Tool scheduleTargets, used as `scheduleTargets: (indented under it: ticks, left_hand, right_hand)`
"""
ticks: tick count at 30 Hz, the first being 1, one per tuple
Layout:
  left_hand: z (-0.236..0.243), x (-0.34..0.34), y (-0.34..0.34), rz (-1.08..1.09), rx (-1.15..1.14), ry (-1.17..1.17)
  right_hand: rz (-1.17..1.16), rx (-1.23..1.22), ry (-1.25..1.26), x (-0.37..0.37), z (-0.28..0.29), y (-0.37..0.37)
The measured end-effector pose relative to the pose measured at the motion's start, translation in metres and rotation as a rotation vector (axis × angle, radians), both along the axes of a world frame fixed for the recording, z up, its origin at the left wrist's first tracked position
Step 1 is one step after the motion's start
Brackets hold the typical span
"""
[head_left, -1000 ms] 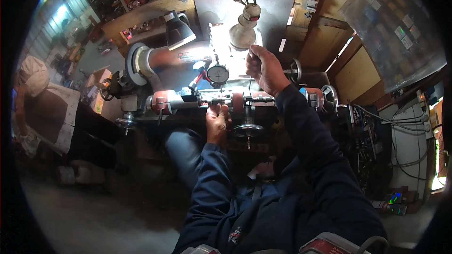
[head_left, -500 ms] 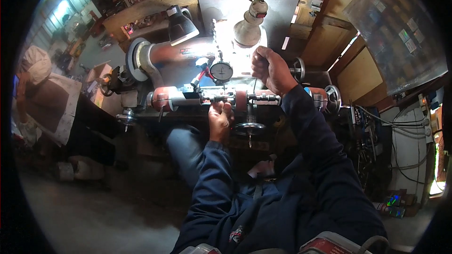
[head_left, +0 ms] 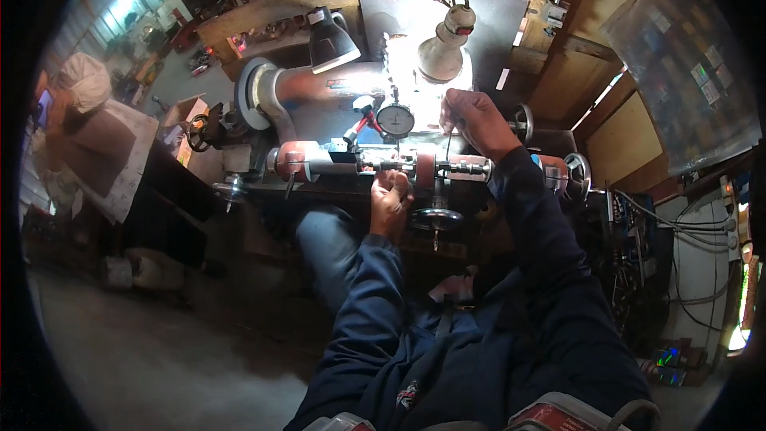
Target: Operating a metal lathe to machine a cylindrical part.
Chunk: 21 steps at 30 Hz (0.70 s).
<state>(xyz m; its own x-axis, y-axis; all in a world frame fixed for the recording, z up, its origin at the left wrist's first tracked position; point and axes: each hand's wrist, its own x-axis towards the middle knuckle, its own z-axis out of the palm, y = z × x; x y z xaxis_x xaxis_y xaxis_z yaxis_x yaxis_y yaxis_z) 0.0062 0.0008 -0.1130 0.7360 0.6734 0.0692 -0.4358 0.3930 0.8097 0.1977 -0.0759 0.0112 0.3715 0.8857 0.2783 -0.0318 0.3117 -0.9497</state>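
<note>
Under the bright lamp [head_left: 441,49], a small lathe-like machine [head_left: 383,166] lies across the tabletop [head_left: 263,0], its shaft [head_left: 391,165] running left to right between a reddish housing [head_left: 291,161] and a second one at the far right. The left hand [head_left: 391,198] sits just below the shaft, fingers curled up against it near the red collar [head_left: 425,168]; its grip looks closed on the shaft or a small fitting there, though the glare makes it hard to tell which. The right hand [head_left: 472,120] hovers above the shaft's right portion, pinching a thin rod-like tool [head_left: 448,144] that points down toward the work. A round dial gauge [head_left: 395,120] stands just behind the shaft, and a handwheel [head_left: 436,219] hangs below it, beside the left hand

To do this step well, the left hand should steady the shaft firmly without blocking the gauge face, thumb kept clear of the collar. The right hand should hold the thin tool upright and bring its tip down squarely, not at a slant, since a slip would drive it toward the left fingers. Sleeves ought to stay clear of the shaft and the handwheel. A black shade lamp [head_left: 329,38] stands further back, and another person [head_left: 84,124] sits well apart at far left
</note>
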Motion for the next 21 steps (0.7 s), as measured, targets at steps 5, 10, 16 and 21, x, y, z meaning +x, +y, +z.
scheduleTargets:
  ticks: [5, 10, 16, 21]
  left_hand:
    - [-0.004, -0.001, 0.002, 0.02, 0.011, 0.041]
    - [-0.011, -0.002, 0.009, -0.081, -0.077, -0.073]
    - [-0.016, 0.003, 0.007, -0.064, -0.129, -0.067]
    - [-0.019, 0.003, 0.007, -0.03, -0.103, -0.08]
  right_hand:
    - [-0.384, -0.079, -0.262, -0.029, 0.012, 0.001]
    - [-0.524, -0.017, -0.301, -0.037, 0.012, 0.005]
    - [-0.554, -0.064, -0.502, -0.026, 0.013, 0.001]
    - [-0.743, -0.122, -0.617, -0.044, 0.022, 0.003]
